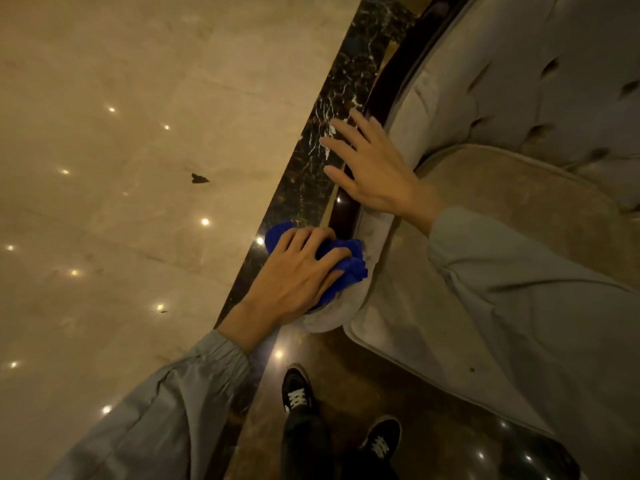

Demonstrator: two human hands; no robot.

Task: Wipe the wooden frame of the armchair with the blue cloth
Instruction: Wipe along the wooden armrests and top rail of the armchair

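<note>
A grey tufted armchair [519,98] fills the right side, with a dark wooden frame [381,88] running along its left arm. My left hand [298,275] presses the bunched blue cloth [349,265] against the front end of that arm, where the wood meets the padding. The cloth covers the wood there. My right hand [374,168] lies flat with fingers spread on the arm farther back, its fingertips over the wooden rail. Both arms wear grey sleeves.
A polished beige marble floor [121,168] lies to the left, with a dark veined marble strip [332,109] beside the chair. A small dark speck [199,178] sits on the floor. My feet in black shoes [298,389] stand at the chair's front.
</note>
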